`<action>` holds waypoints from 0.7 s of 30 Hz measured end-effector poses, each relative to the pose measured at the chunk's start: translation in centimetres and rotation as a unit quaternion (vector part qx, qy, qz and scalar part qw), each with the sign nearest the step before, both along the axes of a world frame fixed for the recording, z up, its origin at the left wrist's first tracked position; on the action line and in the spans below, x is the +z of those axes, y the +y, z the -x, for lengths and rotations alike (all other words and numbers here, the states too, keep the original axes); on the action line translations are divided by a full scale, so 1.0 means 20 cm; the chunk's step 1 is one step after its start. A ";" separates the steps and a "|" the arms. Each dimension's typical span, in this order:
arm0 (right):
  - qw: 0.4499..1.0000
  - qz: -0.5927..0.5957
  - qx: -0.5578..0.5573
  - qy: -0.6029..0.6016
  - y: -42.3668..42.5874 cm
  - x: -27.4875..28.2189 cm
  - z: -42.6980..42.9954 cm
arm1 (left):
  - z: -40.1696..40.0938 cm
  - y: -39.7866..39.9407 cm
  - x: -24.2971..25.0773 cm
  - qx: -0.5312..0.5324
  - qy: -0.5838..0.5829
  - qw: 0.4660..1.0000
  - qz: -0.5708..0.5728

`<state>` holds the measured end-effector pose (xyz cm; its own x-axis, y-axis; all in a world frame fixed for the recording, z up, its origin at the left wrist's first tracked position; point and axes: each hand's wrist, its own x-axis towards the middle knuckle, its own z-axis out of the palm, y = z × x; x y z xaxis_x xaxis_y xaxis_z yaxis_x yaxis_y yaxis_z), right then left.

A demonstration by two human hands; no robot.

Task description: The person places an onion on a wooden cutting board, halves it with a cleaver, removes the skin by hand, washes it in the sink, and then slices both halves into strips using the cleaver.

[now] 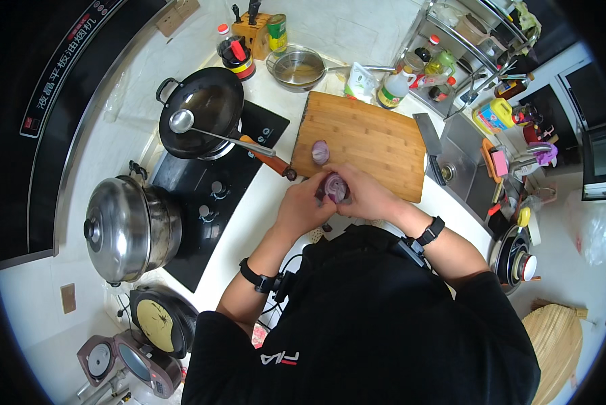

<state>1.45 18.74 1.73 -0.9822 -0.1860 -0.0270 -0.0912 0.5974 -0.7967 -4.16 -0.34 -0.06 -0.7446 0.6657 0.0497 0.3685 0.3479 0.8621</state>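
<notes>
Both my hands hold one piece of red onion (336,187) at the near edge of a wooden cutting board (363,142). My left hand (301,205) grips its left side and my right hand (366,192) its right side. The cut face with its purple and white rings points up towards me. Another red onion piece (320,152) lies on the board just beyond my left hand. A cleaver (427,134) rests along the board's right side, by the sink. Below my hands, a small dark scrap (326,228) shows; I cannot tell what it is.
On the left, a black gas hob (232,177) carries a wok (201,111) with a metal ladle (182,121) across it. A lidded steel pot (125,230) stands nearer. Behind the board are a strainer (297,68) and bottles (396,88). The sink (465,157) lies right.
</notes>
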 end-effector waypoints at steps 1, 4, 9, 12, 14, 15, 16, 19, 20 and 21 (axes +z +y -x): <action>1.000 0.000 0.002 0.001 0.00 0.00 0.00 | 0.00 0.00 -0.02 0.010 0.000 1.000 -0.025; 1.000 0.005 -0.008 0.011 0.00 -0.03 0.01 | 0.00 0.03 -0.08 0.035 -0.018 0.997 -0.073; 0.999 0.015 -0.028 0.004 0.01 -0.05 0.00 | 0.00 0.05 -0.13 0.039 -0.065 0.995 -0.065; 0.999 0.030 -0.027 0.016 0.02 -0.09 -0.01 | -0.01 0.04 -0.18 0.038 -0.083 0.993 -0.069; 0.999 0.027 -0.028 0.014 0.02 -0.10 -0.01 | -0.02 0.05 -0.19 0.041 -0.094 0.992 -0.074; 0.999 0.023 -0.031 0.012 0.02 -0.11 -0.01 | -0.02 0.06 -0.20 0.041 -0.116 0.989 -0.082; 0.999 0.023 -0.031 0.012 0.02 -0.12 -0.01 | -0.02 0.06 -0.20 0.041 -0.138 0.986 -0.090; 0.999 0.023 -0.029 -0.001 0.03 -0.15 -0.02 | -0.04 0.07 -0.19 0.048 -0.161 0.982 -0.088; 0.999 0.020 -0.033 -0.003 0.03 -0.16 -0.02 | -0.04 0.07 -0.19 0.047 -0.161 0.982 -0.087; 0.999 0.017 -0.036 -0.005 0.03 -0.16 -0.02 | -0.03 0.07 -0.19 0.047 -0.157 0.984 -0.071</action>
<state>1.78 19.28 -1.52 -0.9928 -0.1158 -0.0310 -0.0415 0.5750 -0.8171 -3.51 1.12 -3.86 -0.7961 0.5961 -0.1044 0.0483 0.2346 0.9709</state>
